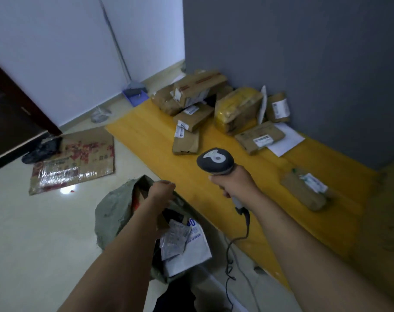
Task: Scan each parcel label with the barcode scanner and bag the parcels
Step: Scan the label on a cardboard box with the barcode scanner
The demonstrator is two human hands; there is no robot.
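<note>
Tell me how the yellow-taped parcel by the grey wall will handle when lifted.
The yellow-taped parcel looks glossy with tape, so it is probably slippery. It looks the bulkiest parcel there, so it is likely awkward one-handed. Its bulging, rounded sides suggest it may give a little rather than stay rigid.

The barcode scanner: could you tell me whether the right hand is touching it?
Touching: the head view shows the right hand gripping the barcode scanner by its handle.

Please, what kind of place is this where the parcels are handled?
Probably a plain room used as a small parcel sorting corner: brown taped cardboard parcels piled on a low yellow surface by a grey wall, a grey-green woven sack holding white packets, and a dark corded barcode scanner.
</note>
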